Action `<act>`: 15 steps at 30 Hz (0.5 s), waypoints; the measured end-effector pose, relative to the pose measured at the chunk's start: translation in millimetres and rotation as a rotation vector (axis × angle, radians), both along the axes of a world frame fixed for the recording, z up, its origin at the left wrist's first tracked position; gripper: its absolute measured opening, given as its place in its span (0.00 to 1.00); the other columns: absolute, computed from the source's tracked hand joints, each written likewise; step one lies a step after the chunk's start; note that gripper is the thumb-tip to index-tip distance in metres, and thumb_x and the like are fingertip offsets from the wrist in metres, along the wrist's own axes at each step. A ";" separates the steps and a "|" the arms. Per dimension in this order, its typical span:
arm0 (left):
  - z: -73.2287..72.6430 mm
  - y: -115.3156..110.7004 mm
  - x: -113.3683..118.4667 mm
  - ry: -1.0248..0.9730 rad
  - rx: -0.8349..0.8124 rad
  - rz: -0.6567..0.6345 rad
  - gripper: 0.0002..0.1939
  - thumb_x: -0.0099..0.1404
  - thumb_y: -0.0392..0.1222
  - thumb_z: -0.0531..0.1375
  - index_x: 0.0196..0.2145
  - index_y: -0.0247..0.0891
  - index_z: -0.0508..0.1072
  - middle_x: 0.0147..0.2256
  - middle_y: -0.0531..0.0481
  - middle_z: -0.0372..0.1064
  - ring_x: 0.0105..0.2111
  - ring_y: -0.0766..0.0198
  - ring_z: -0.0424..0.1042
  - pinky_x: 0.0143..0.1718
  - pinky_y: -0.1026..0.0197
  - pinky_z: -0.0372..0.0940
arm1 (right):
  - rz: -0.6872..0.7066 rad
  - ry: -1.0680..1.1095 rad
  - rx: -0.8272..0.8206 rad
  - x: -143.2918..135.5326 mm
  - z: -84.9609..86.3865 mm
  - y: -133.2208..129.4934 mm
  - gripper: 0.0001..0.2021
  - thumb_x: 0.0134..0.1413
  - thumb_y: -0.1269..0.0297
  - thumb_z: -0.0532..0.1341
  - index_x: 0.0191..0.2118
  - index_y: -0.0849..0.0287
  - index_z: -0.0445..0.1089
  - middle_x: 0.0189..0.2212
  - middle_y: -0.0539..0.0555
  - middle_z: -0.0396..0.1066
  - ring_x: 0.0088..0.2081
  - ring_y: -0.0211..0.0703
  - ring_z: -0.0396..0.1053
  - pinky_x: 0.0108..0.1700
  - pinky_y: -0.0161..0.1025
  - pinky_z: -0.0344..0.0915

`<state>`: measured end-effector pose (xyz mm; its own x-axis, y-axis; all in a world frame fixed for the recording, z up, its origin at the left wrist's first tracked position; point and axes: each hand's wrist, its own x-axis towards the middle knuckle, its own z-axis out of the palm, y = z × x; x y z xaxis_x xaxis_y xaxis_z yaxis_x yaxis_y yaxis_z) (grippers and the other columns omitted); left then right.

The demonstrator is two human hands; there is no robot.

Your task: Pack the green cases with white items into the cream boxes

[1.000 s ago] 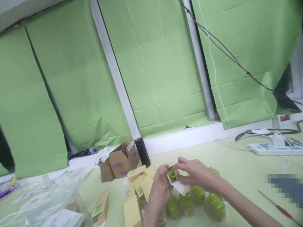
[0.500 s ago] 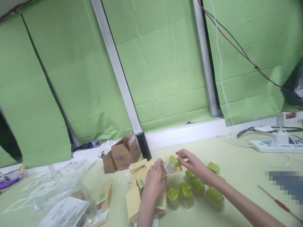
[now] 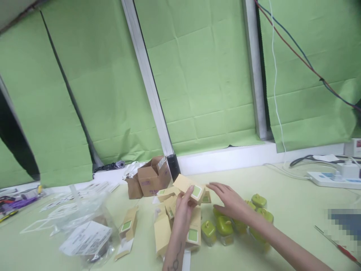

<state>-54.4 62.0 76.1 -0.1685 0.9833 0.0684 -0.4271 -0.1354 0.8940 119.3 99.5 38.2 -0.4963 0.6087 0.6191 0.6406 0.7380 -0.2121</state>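
Observation:
A small pale-yellow box with a green label is gripped in my left hand, tilted above the other boxes. My right hand is empty, its fingers stretched out just right of that box. Beneath and beside the right hand stand several small clear jars with green lids, among them one jar at the front left. Several more yellow boxes lie around and under my left hand, some with open flaps. What the held box contains cannot be seen.
A brown cardboard carton stands behind the boxes, by a black post foot. To the left are a clear plastic bag with a printed sheet and another yellow box. A white power strip and a red-handled screwdriver lie right.
My right hand has let go of the green-lidded jar, which is no longer visible in it. My left hand now holds a box up, turned so its green label shows. The view has shifted slightly.

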 end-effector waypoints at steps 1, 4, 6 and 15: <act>-0.8 2.2 1.3 -0.004 -0.005 -0.014 0.18 0.53 0.41 0.65 0.40 0.36 0.68 0.43 0.42 0.71 0.38 0.58 0.72 0.37 0.61 0.67 | 0.016 -0.012 0.098 -3.6 4.8 -0.5 0.26 0.47 0.74 0.59 0.55 0.57 0.58 0.56 0.60 0.60 0.55 0.51 0.59 0.55 0.53 0.57; -0.1 10.2 -1.1 -0.044 -0.036 -0.073 0.15 0.53 0.40 0.65 0.38 0.33 0.71 0.37 0.43 0.73 0.32 0.62 0.72 0.33 0.63 0.68 | 0.112 -0.087 0.401 -15.2 20.8 5.6 0.21 0.53 0.76 0.55 0.54 0.60 0.58 0.54 0.60 0.63 0.55 0.49 0.60 0.56 0.51 0.59; 3.3 15.1 -6.1 -0.063 -0.061 -0.080 0.11 0.54 0.40 0.64 0.35 0.33 0.71 0.32 0.46 0.73 0.28 0.66 0.71 0.31 0.64 0.68 | 0.168 -0.122 0.478 -22.8 28.8 14.0 0.16 0.56 0.75 0.54 0.50 0.60 0.62 0.49 0.58 0.68 0.52 0.46 0.63 0.57 0.50 0.57; 22.1 24.1 -31.3 0.117 -0.060 0.143 0.12 0.60 0.46 0.59 0.35 0.34 0.70 0.35 0.43 0.73 0.33 0.61 0.73 0.34 0.61 0.69 | 0.103 -0.088 0.411 -45.8 21.4 43.4 0.09 0.60 0.70 0.52 0.44 0.59 0.67 0.42 0.57 0.71 0.49 0.45 0.65 0.56 0.52 0.58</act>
